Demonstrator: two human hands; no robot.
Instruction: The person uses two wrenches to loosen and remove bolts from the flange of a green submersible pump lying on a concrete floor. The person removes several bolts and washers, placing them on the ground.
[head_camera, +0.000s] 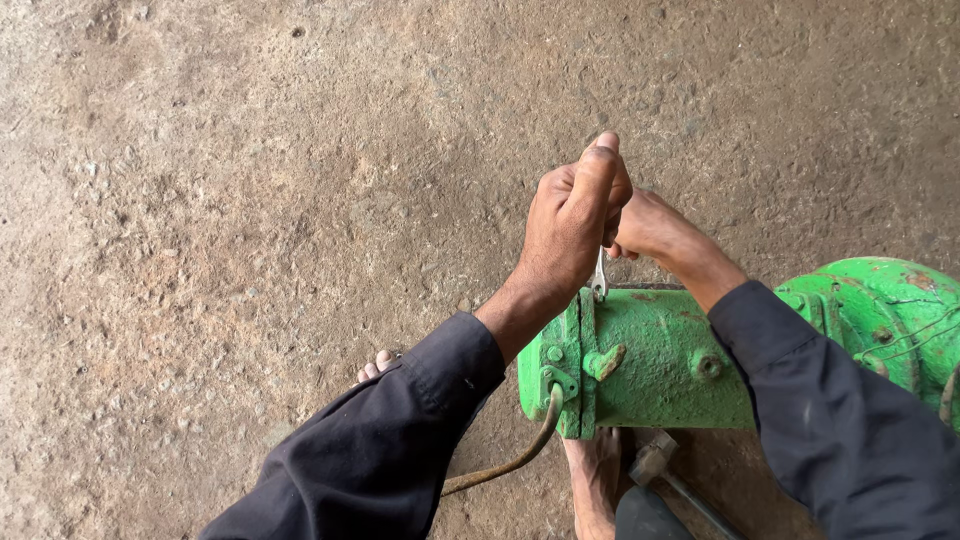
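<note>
Small silvery metal spanner (599, 277) stands near upright, jaw end down at top edge of green painted cast-metal pump housing (650, 360), by flange seam. Long axis runs up into both hands. Left hand (572, 225) grip clamped on spanner shaft, thumb raised. Right hand (650, 225) touches left from behind, its grip hidden: cannot tell. Left hand nearer. Housing lies on rough concrete floor (250, 200); grey hammer (655, 465) below.
</note>
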